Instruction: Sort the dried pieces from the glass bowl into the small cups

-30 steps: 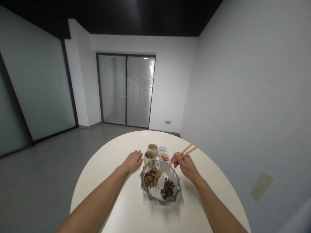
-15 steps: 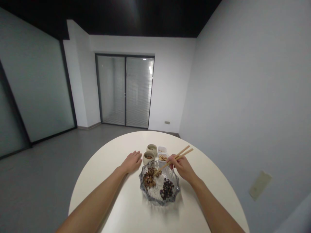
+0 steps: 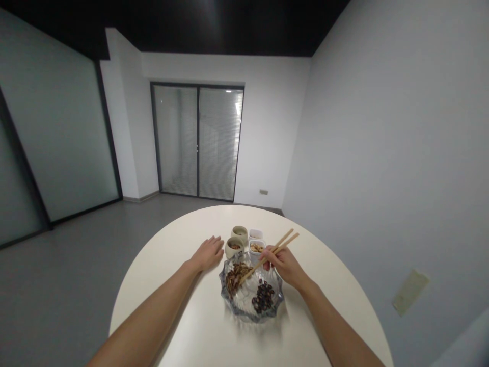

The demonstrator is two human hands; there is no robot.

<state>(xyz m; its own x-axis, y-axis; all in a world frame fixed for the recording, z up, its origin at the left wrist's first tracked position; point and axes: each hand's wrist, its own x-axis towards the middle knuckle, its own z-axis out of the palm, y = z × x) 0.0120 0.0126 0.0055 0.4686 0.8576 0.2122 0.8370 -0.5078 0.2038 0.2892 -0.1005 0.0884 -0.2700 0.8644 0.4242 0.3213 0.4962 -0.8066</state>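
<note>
From where I stand, the slender brown seeds [image 3: 234,279] lie down and to the left of the right hand's [image 3: 282,262] fingers, heaped in the left half of the scalloped glass bowl [image 3: 246,312] at lower centre of the frame. Those fingers are clamped on wooden chopsticks [image 3: 252,271], whose long axis slants from upper right to lower left, tips at the heap's right edge. Whether a seed is pinched between them, I can't tell.

The left hand [image 3: 208,254] lies palm down on the bench [image 3: 198,326], fingers slightly apart, just beside the nearer round cup [image 3: 229,252].

Bare glass parts the seeds from dark beans [image 3: 263,297] at the bowl's lower right. Cups and white tubs [image 3: 257,253] crowd its upper edge; open bench spreads either side.
</note>
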